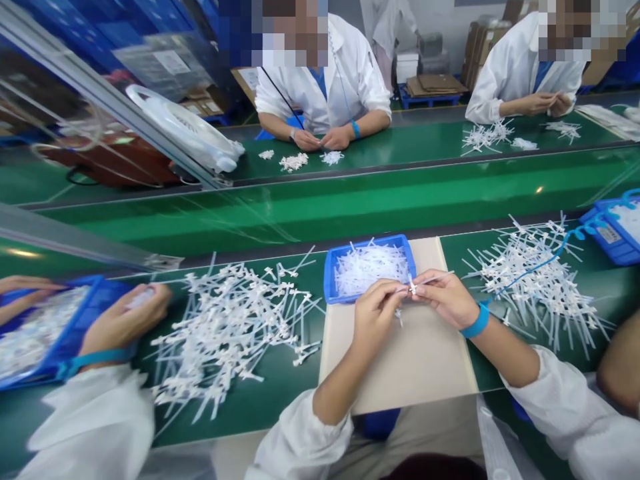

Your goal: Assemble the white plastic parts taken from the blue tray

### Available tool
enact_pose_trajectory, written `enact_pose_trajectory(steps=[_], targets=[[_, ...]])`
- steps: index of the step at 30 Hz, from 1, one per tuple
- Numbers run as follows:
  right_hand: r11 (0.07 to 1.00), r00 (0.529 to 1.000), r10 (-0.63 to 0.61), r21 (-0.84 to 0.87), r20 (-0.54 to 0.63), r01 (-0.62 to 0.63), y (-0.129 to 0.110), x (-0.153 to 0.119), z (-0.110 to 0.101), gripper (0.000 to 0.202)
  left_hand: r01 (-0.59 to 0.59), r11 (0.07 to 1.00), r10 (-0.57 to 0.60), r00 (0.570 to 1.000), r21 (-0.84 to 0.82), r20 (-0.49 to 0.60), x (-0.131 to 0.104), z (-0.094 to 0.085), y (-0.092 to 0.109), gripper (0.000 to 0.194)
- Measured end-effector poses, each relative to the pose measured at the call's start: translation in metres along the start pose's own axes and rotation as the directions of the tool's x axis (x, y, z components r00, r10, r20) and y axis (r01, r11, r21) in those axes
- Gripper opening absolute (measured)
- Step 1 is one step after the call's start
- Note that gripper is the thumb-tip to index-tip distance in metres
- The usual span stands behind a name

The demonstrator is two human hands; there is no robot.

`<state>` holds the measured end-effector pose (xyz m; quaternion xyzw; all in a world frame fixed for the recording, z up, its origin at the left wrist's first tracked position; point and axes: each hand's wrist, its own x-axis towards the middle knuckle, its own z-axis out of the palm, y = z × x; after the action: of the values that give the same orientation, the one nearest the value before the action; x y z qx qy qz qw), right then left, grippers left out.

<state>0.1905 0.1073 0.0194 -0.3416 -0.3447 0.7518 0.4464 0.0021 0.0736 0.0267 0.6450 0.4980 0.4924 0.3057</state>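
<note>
My left hand [376,310] is closed in a pinch above a beige board [400,373], its fingertips on the near end of a thin white tube. Facing it, my right hand [447,301], with a blue band at the wrist, pinches the tube with a small white fitting [413,288]. The tube's thin end [443,274] sticks out past the right fingers. The fingertips of both hands almost meet, so the join is partly hidden. Just below them a small white piece [399,316] shows. Behind my hands stands a blue bin [327,280] full of short translucent tubes [370,263].
White tubes with fittings lie heaped left [230,327] and right [540,273] on the green table. A coiled blue cord [543,263] crosses the right heap. At left, a neighbour's hand [133,310] is by another blue bin [75,333]. Two people in white coats work opposite.
</note>
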Motion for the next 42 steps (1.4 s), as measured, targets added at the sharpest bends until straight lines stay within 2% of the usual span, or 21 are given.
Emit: enact_pose_trajectory(steps=[13,21,26,32,37,42], targets=[[0.999,0.998,-0.027,-0.027,-0.054,0.025,-0.002,-0.003,0.006,0.032,-0.086,0.995,0.088,0.995,-0.056,0.036,0.001,-0.003,0.001,0.013],[0.995,0.994,-0.043,-0.093,-0.097,0.034,0.0,-0.001,0.006,0.032,-0.207,0.978,0.207,0.978,0.021,0.006,0.001,-0.005,0.001,0.015],[0.978,0.988,-0.108,-0.188,-0.112,0.085,0.002,-0.003,0.005,0.03,-0.247,0.967,0.248,0.968,0.065,-0.019,-0.001,-0.005,0.003,0.014],[0.9,0.959,-0.263,-0.385,-0.106,0.204,0.005,-0.006,0.002,0.02,-0.27,0.961,0.272,0.962,0.066,-0.03,-0.001,-0.004,0.002,0.015],[0.882,0.948,-0.298,-0.413,-0.111,0.228,0.013,-0.008,0.002,0.017,-0.267,0.961,0.27,0.962,0.067,-0.048,-0.002,-0.003,0.0,0.014],[0.819,0.93,-0.356,-0.51,-0.096,0.261,0.014,-0.011,0.002,0.014,-0.294,0.953,0.298,0.953,0.071,-0.047,-0.005,-0.003,-0.001,0.017]])
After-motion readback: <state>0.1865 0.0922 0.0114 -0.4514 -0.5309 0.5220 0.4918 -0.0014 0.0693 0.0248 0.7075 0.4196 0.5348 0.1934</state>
